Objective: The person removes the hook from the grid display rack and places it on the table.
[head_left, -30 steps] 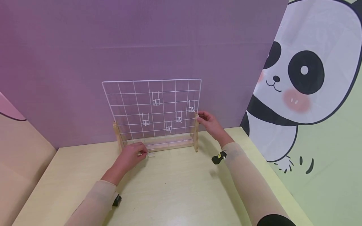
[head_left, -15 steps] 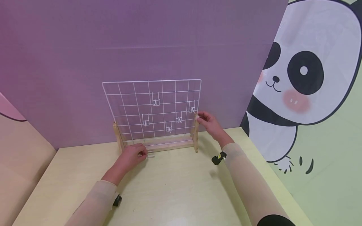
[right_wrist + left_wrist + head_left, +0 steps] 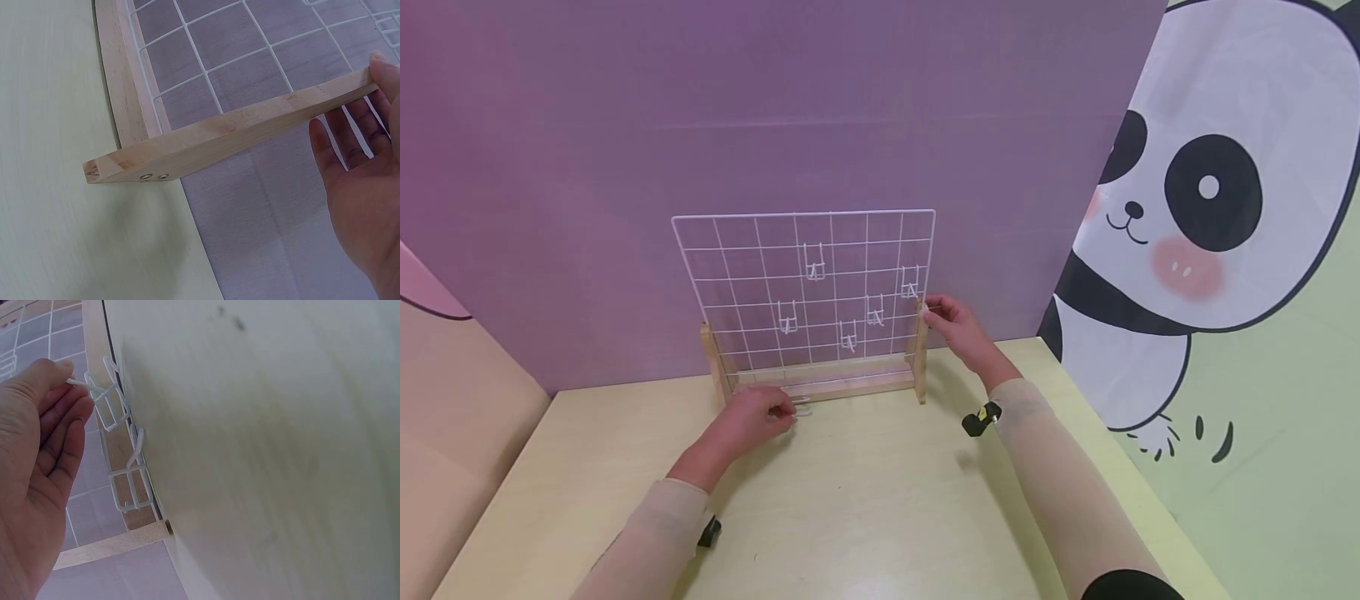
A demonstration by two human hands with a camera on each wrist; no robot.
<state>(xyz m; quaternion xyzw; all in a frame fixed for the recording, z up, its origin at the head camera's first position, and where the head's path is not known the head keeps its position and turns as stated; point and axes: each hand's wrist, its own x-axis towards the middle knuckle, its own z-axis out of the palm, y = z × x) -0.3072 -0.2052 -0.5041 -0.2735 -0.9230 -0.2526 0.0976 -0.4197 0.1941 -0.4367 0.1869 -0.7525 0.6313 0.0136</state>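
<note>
My left hand [image 3: 752,423] is low before the rack's left side. Its thumb and fingertips pinch the prong of a white wire hook [image 3: 111,403]. A second white hook [image 3: 132,487] sits below it along the wooden base; the left hand hides it in the head view. My right hand [image 3: 961,329] grips the top of the rack's right wooden upright [image 3: 206,134], thumb on the front edge, fingers behind. Several more hooks, one of them a white hook [image 3: 814,265] near the top, hang on the white wire grid panel [image 3: 737,279].
The rack's wooden base bar [image 3: 850,386] runs along the back of the pale table [image 3: 865,500]. A purple backdrop [image 3: 775,100] rises right behind it. A left wooden upright [image 3: 715,362] supports the grid's other side. A panda wall picture [image 3: 1210,183] is at right.
My left hand has shifted slightly to the right, still pinching the hook, which has tilted a little. My right hand keeps its hold on the upright.
</note>
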